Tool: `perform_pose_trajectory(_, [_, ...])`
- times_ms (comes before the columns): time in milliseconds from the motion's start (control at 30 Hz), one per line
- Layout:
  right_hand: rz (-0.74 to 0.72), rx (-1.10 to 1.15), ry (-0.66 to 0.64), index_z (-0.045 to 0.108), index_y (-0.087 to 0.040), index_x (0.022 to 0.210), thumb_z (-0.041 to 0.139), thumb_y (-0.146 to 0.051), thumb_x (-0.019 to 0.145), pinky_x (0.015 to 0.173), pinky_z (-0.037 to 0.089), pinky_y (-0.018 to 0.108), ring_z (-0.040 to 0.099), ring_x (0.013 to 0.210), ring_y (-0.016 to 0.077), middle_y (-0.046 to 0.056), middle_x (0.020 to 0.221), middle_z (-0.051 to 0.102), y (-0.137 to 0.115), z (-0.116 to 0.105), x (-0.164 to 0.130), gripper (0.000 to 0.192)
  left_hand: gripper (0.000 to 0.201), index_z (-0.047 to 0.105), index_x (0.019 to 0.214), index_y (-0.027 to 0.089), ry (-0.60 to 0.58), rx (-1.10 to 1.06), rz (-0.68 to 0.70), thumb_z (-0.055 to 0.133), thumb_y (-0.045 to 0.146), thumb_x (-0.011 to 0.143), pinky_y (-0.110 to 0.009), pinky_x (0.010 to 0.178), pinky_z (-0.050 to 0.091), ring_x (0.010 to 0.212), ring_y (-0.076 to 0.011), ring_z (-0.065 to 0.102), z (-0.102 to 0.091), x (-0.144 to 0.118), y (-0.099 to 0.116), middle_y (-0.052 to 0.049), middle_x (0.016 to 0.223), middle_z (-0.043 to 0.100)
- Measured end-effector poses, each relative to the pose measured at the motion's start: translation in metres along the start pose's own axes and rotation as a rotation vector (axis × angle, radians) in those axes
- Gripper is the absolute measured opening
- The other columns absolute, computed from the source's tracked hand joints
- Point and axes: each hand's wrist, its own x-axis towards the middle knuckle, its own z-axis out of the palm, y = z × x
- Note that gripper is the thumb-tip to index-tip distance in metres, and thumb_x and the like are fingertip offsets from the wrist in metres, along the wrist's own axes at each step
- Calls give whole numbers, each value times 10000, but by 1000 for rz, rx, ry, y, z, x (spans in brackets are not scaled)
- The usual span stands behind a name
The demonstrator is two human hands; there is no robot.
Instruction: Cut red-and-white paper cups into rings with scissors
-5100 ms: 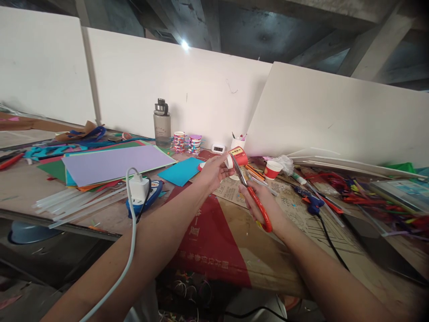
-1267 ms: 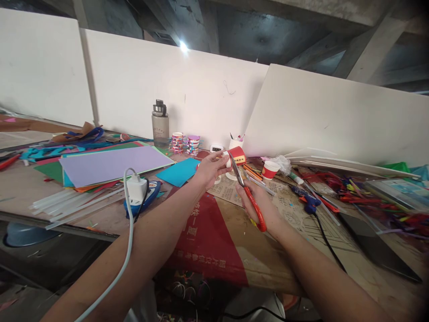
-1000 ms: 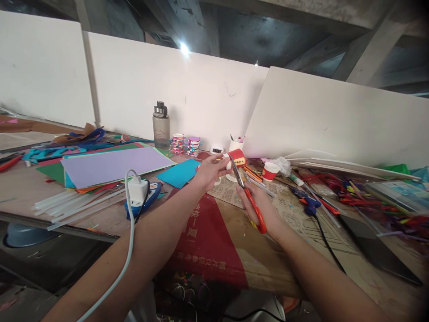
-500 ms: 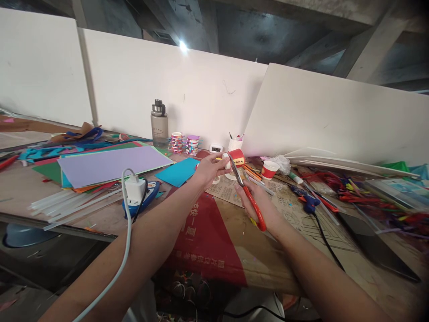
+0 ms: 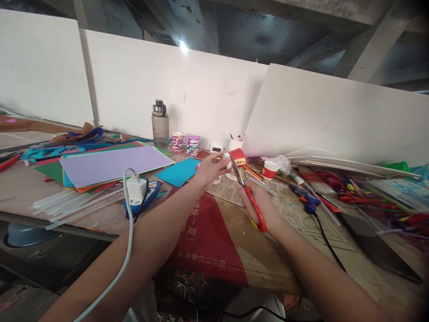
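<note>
A red and white paper cup (image 5: 239, 156) lies on its side in the grip of my left hand (image 5: 213, 169), whose fingers close on its white end. My right hand (image 5: 259, 203) is wrapped round the red handles of a pair of scissors (image 5: 250, 194). The scissor blades reach up to the cup and lie against it near the fingers of my left hand. Whether the blades have cut into the paper cannot be made out. Another red and white paper cup (image 5: 270, 169) stands upright to the right of the blades.
Coloured paper sheets (image 5: 114, 165), clear glue sticks (image 5: 73, 203) and a white charger (image 5: 136, 190) lie to the left. Behind stand a water bottle (image 5: 160, 125) and a pen holder (image 5: 236, 144). On the right are a blue glue gun (image 5: 311, 203) and a dark flat panel (image 5: 372, 243).
The hands, cup and scissors keep almost the same pose. The whole view has shifted very slightly.
</note>
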Motion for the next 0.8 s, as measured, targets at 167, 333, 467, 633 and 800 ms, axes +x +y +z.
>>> perform_pose_trajectory(167, [7, 73, -16, 453, -248, 787, 493, -504, 956, 477, 364, 271, 434, 490, 132, -33, 583, 492, 5, 2, -2, 310, 487, 710, 1052, 128, -8, 47, 32, 924, 281, 642, -418, 891, 589, 777, -151, 688, 0, -1, -2, -29, 810, 686])
perform_pose_trajectory(333, [8, 87, -7, 450, -246, 771, 501, -509, 957, 447, 348, 258, 420, 477, 118, -26, 593, 500, 11, 3, 0, 326, 469, 714, 1065, 133, -18, 86, 83, 907, 282, 664, -429, 891, 586, 771, -142, 678, 1, -1, -3, -19, 817, 667])
perform_pose_trajectory(467, [-1, 92, -1, 456, -241, 752, 488, -535, 961, 440, 346, 256, 428, 476, 116, -15, 595, 504, 10, 2, -1, 362, 484, 721, 1070, 136, -18, 78, 82, 912, 288, 652, -447, 911, 579, 775, -147, 676, 1, -1, -3, -23, 827, 669])
perform_pose_trajectory(633, [-3, 83, -13, 472, -234, 781, 436, -561, 982, 448, 355, 262, 447, 475, 122, -13, 593, 512, 9, 2, -2, 385, 497, 727, 1082, 140, 7, 81, 79, 915, 280, 643, -451, 917, 577, 781, -149, 672, 1, -1, -3, -22, 823, 667])
perform_pose_trajectory(800, [17, 81, -23, 455, -239, 780, 437, -551, 986, 448, 373, 260, 463, 465, 120, -24, 580, 514, 7, 2, -2, 374, 505, 741, 1092, 148, -13, 168, 119, 908, 289, 637, -406, 863, 583, 767, -145, 655, 3, -3, -3, -40, 867, 697])
